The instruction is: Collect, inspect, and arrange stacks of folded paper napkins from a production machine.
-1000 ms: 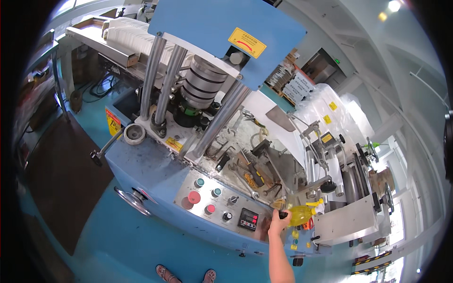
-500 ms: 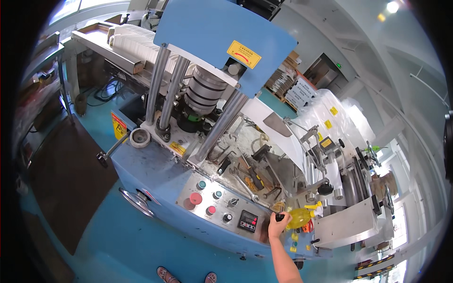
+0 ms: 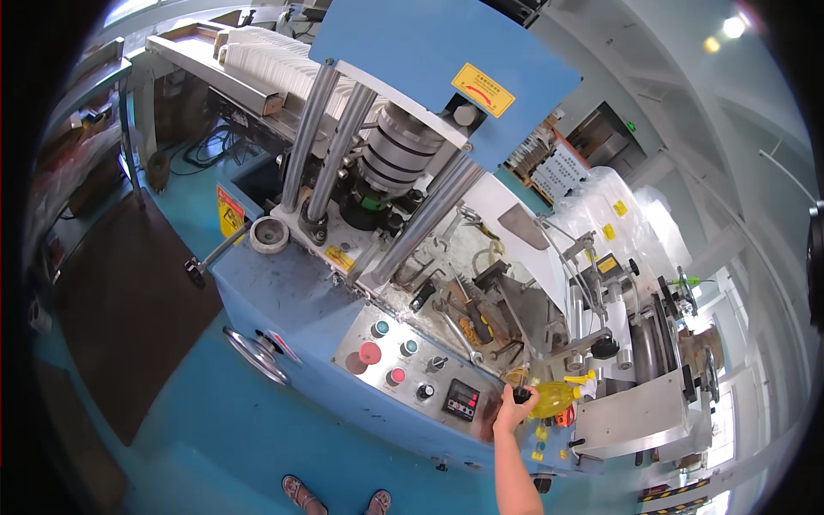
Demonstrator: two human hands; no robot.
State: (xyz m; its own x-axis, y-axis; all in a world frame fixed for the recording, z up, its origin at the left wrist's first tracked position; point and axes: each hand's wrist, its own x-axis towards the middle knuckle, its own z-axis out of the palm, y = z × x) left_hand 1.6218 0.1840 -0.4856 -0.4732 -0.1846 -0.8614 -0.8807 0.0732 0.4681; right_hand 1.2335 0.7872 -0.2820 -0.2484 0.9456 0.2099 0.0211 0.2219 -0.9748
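Change: since the earlier pictures the view has swung a little; the blue machine sits further right and lower in it, while the hand stays at the same spot on the machine's front edge with the yellow bottle beside it.
Right hand (image 3: 515,410): it comes up on a bare forearm from the lower edge, the fingers curled shut around a small dark knob-like piece (image 3: 521,395) at the top of the fist.
Left hand: not in the picture.
Yellow bottle (image 3: 558,396): lies on its side just to the right of the right hand, touching or almost touching the knuckles; whether the fingers also grip it cannot be told. Its yellow nozzle points right, away from the hand.
Control panel (image 3: 403,365): the grey plate just left of the right hand, with red and green round buttons, a black knob and a small dark display (image 3: 463,399) nearest the fist.
Tool ledge (image 3: 481,322): above the right hand, crowded with loose metal parts and hand tools right up to the fingers.
Grey housing (image 3: 631,416): to the right of the bottle, its edge close to the nozzle, so room on that side is tight.
Blue machine body (image 3: 283,300): left of the panel, with a hand wheel (image 3: 255,354) low on its face and steel columns above.
Open room: the teal floor (image 3: 257,446) below and left of the hand, where the person's sandalled feet (image 3: 335,496) stand; a dark mat (image 3: 129,300) lies well to the left.
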